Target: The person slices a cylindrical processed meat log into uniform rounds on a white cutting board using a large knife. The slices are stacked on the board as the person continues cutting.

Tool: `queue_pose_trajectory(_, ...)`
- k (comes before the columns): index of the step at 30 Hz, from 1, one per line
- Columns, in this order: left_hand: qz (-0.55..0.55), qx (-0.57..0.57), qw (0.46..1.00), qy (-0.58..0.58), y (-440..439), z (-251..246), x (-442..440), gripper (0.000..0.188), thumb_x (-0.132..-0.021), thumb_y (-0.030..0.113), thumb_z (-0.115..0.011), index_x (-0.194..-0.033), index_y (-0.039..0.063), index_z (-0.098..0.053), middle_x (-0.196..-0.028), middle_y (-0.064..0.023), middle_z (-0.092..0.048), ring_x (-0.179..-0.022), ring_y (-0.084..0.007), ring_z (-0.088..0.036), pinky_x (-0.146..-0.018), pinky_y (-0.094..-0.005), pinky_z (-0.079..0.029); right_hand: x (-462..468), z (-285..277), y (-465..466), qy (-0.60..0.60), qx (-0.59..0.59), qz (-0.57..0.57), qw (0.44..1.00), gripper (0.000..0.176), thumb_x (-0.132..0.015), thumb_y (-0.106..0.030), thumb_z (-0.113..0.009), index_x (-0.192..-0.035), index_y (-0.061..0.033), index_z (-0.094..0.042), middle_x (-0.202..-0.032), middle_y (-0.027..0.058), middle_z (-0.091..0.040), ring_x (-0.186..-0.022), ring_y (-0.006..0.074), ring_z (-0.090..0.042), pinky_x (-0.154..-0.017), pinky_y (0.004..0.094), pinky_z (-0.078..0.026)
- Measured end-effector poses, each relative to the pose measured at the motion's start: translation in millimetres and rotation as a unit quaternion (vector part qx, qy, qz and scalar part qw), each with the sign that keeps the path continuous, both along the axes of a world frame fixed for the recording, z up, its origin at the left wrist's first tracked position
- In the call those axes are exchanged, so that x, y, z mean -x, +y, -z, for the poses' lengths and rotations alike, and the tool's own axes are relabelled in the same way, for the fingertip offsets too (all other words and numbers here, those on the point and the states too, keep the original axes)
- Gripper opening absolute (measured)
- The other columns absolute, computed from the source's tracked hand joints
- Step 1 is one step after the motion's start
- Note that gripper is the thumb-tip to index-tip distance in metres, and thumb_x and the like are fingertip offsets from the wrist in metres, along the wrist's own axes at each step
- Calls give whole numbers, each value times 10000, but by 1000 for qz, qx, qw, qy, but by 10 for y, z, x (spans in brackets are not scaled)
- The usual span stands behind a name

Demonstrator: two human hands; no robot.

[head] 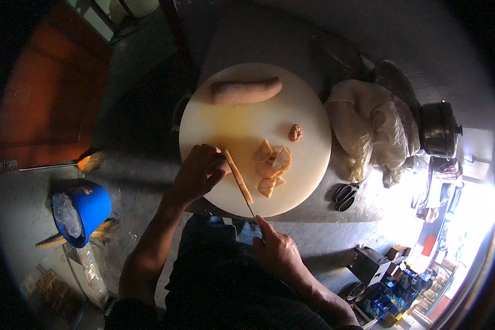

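A round white cutting board (309, 177) lies in front of me. My right hand (277, 249) is closed around the handle of a knife (247, 197), whose thin blade points up and left across the board. A long, narrow pale-orange strip of food (238, 176) lies along the blade. My left hand (202, 171), fingers bent, is at the board's left part beside the blade tip; whether it holds a piece is hidden. Thin wedge-shaped slices (273, 163) are piled right of the knife. Farther up are a short sausage-like end piece (295, 133) and a thick pale sausage-like log (245, 90).
Right of the board are a bunched plastic bag (367, 119), black-handled scissors (345, 197) and a dark lidded pot (437, 130). A blue bin (88, 208) with a plastic liner stands on the floor at left. Boxes (369, 266) lie at lower right.
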State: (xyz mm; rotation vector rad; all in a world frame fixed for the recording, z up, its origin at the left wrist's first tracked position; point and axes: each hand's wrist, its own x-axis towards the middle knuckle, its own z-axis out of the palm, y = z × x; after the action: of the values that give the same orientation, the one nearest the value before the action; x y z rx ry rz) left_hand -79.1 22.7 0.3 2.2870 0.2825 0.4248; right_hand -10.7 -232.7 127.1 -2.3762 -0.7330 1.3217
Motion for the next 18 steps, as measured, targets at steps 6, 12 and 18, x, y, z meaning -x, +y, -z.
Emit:
queue_pose_trajectory(6,6,-14,1000,8,24,-40,-20,200,-934,194,-673,-1080,64,-629,-1042,-135,-625,-1015,-309,-600,-932,-458,-473,-14,-31,29,-6,4,1,1000,530,-937,-217,-586,-1443,-91,-493,-876,285,-698,-842,459,-701,-782,537,-564)
queue_pose_trajectory(12,1,6,1000,24,20,-83,-34,208,-929,174,-703,-1094,69,-632,-1048,-141,-634,-999,-317,-611,-907,-454,-490,-51,-75,75,4,0,9,1000,525,-918,-186,-589,-1419,-45,-518,-824,284,-691,-808,461,-699,-769,539,-560)
queue_pose_trajectory(18,-1,10,1000,21,21,-88,-38,232,-924,192,-714,-1101,71,-626,-1065,-141,-636,-1005,-318,-617,-899,-456,-496,-86,-73,77,10,4,-26,1000,530,-973,-231,-552,-1467,-76,-436,-819,284,-688,-765,462,-700,-732,560,-563)
